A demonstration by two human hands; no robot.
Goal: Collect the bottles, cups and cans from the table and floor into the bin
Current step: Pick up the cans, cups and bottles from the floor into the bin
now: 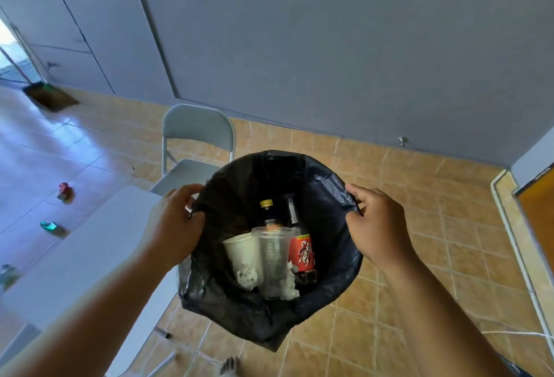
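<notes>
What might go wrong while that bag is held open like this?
The thin black plastic bag hangs only from the left hand and right hand pinching its rim; the glass bottles inside could tear it or pull it loose. Crushed cans on the tiled floor could trip bare feet.

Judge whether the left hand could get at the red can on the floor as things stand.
Probably not right away. The left hand is gripping the black bag's rim, and the white table lies between it and the red can, which sits well beyond on the floor.
</notes>
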